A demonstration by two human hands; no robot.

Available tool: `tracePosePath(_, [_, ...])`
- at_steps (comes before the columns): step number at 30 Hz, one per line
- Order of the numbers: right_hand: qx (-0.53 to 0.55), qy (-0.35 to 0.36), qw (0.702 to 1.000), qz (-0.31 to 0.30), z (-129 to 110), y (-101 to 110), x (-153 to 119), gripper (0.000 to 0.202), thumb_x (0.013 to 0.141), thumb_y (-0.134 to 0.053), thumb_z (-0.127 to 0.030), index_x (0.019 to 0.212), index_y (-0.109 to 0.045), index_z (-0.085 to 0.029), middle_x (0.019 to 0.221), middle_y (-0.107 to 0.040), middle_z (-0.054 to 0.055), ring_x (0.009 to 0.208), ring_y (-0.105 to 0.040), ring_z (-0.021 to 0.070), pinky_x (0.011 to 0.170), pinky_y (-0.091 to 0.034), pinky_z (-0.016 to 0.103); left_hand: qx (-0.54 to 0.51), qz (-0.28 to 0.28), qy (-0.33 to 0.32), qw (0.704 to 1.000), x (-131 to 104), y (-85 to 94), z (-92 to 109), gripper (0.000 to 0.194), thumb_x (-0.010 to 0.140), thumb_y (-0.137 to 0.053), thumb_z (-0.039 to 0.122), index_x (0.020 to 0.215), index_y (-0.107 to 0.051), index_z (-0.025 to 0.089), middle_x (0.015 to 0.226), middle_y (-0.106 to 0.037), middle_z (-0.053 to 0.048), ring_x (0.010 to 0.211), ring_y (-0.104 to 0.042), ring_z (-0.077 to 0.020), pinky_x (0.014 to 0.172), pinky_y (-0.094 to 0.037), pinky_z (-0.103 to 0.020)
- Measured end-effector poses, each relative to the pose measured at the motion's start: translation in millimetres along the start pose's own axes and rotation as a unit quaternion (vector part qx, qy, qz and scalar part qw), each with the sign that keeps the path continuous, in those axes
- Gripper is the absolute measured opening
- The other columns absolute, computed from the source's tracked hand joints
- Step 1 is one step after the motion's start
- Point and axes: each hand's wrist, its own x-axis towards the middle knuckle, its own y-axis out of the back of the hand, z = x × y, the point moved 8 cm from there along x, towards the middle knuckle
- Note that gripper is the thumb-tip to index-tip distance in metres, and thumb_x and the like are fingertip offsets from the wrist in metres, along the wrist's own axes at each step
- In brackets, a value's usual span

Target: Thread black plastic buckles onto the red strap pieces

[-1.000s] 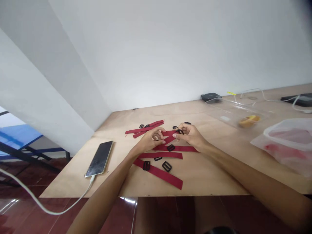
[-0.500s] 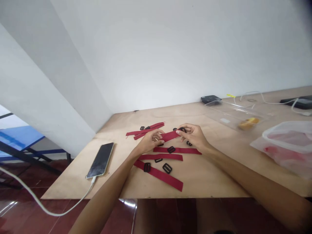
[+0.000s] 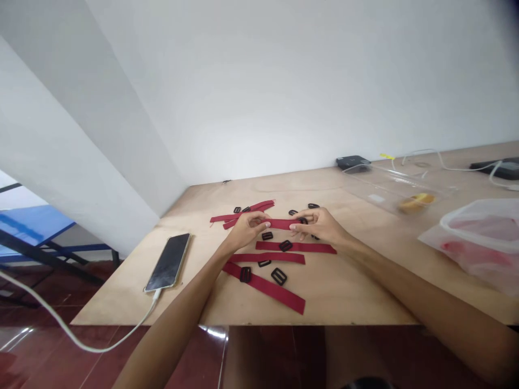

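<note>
A short red webbing strap is stretched between my two hands above the table. My left hand pinches its left end between thumb and fingers. At the other end, my right hand pinches the strap, with a black slide buckle partly hidden among its fingers. Closer to me lie more red straps, one with a buckle on it and another with a buckle at its left part. A loose buckle rests beside them. Behind my left hand, red straps lie crossed.
A phone with a white charging cable lies on the left of the wooden table. To the right are a clear plastic tray with a yellow item, a translucent tub holding red material, and black devices near the wall.
The strap has gone from tilted to nearly level between my hands. My right hand has turned slightly, uncovering a buckle behind it; a buckle below my left hand shows more fully.
</note>
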Motion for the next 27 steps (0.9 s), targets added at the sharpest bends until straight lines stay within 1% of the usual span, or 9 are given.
tracePosePath(3, [-0.030, 0.012, 0.999, 0.003, -1.8, 2.8, 0.0, 0.040, 0.067, -0.085, -0.044, 0.090, -0.074, -0.013, 0.068, -0.075, 0.010, 0.058, -0.073, 0.0233, 0.052, -0.061, 0.031, 0.016, -0.011, -0.013, 1.000, -0.4, -0.7, 5.3, 0.031, 0.088, -0.064, 0.043, 0.096, -0.069, 0.014, 0.094, -0.071, -0.008, 0.084, -0.066, -0.0188, 0.075, -0.053, -0.028])
tracePosePath(7, [-0.071, 0.031, 0.994, 0.082, -9.8, 21.5, -1.0, 0.034, 0.068, -0.083, -0.040, 0.085, -0.072, -0.013, 0.063, -0.073, 0.008, 0.045, -0.065, 0.0166, 0.041, -0.053, 0.024, 0.153, 0.003, -0.033, 0.988, -1.6, 6.8, 9.7, 0.028, 0.092, -0.056, 0.040, 0.095, -0.072, 0.017, 0.093, -0.072, -0.008, 0.081, -0.065, -0.0197, 0.073, -0.051, -0.030])
tracePosePath(10, [-0.092, 0.044, 0.988, 0.120, -13.9, 31.0, -2.4, 0.032, 0.070, -0.081, -0.039, 0.086, -0.071, -0.013, 0.064, -0.073, 0.008, 0.044, -0.063, 0.0152, 0.038, -0.049, 0.022, 0.233, -0.055, -0.041, 0.970, -3.7, 2.0, 7.9, 0.021, 0.088, -0.061, 0.034, 0.096, -0.074, 0.020, 0.099, -0.073, -0.007, 0.087, -0.066, -0.0218, 0.078, -0.051, -0.031])
tracePosePath(12, [-0.101, 0.052, 0.985, 0.127, -14.9, 32.0, -3.2, 0.031, 0.071, -0.080, -0.039, 0.085, -0.071, -0.014, 0.063, -0.072, 0.008, 0.044, -0.063, 0.0154, 0.037, -0.048, 0.022, 0.241, -0.100, -0.050, 0.964, -5.7, -4.3, 7.7, 0.019, 0.086, -0.063, 0.030, 0.099, -0.074, 0.022, 0.103, -0.073, -0.006, 0.090, -0.066, -0.0226, 0.080, -0.051, -0.032])
tracePosePath(17, [-0.113, 0.060, 0.985, 0.114, -11.7, 25.1, -3.2, 0.028, 0.072, -0.077, -0.037, 0.086, -0.071, -0.014, 0.061, -0.071, 0.006, 0.045, -0.063, 0.0155, 0.038, -0.047, 0.022, 0.212, -0.127, -0.077, 0.966, -8.2, -12.0, 13.0, 0.022, 0.085, -0.061, 0.022, 0.102, -0.075, 0.023, 0.106, -0.073, -0.007, 0.092, -0.066, -0.0236, 0.083, -0.052, -0.032])
tracePosePath(20, [-0.103, 0.060, 0.987, 0.110, -8.7, 22.6, -2.4, 0.032, 0.072, -0.078, -0.041, 0.087, -0.071, -0.014, 0.062, -0.072, 0.006, 0.046, -0.064, 0.0162, 0.040, -0.049, 0.023, 0.215, -0.106, -0.073, 0.968, -8.2, -8.2, 9.8, 0.024, 0.088, -0.060, 0.028, 0.108, -0.073, 0.023, 0.111, -0.071, -0.008, 0.098, -0.065, -0.0244, 0.087, -0.050, -0.034])
tracePosePath(22, [-0.095, 0.061, 0.987, 0.114, -8.5, 22.3, -2.5, 0.035, 0.072, -0.078, -0.044, 0.088, -0.070, -0.014, 0.063, -0.072, 0.007, 0.047, -0.065, 0.0169, 0.041, -0.050, 0.024, 0.205, -0.070, -0.058, 0.974, -6.6, -1.1, 5.6, 0.026, 0.089, -0.060, 0.033, 0.109, -0.072, 0.022, 0.111, -0.070, -0.009, 0.098, -0.064, -0.0242, 0.087, -0.050, -0.035])
tracePosePath(24, [-0.083, 0.064, 0.988, 0.116, -10.2, 21.7, -3.4, 0.039, 0.072, -0.078, -0.047, 0.090, -0.070, -0.014, 0.064, -0.073, 0.008, 0.049, -0.066, 0.0178, 0.043, -0.051, 0.025, 0.157, -0.028, -0.031, 0.987, -3.9, 7.1, 0.3, 0.029, 0.090, -0.059, 0.037, 0.111, -0.071, 0.019, 0.109, -0.070, -0.010, 0.097, -0.064, -0.0231, 0.085, -0.051, -0.034])
tracePosePath(27, [-0.066, 0.083, 0.988, 0.116, -15.6, 19.5, -5.9, 0.042, 0.075, -0.076, -0.049, 0.096, -0.069, -0.013, 0.065, -0.072, 0.007, 0.051, -0.067, 0.0182, 0.047, -0.053, 0.026, 0.037, 0.021, 0.029, 0.999, -0.4, 14.5, -9.6, 0.040, 0.092, -0.058, 0.043, 0.119, -0.067, 0.015, 0.107, -0.070, -0.011, 0.090, -0.066, -0.0211, 0.078, -0.053, -0.032])
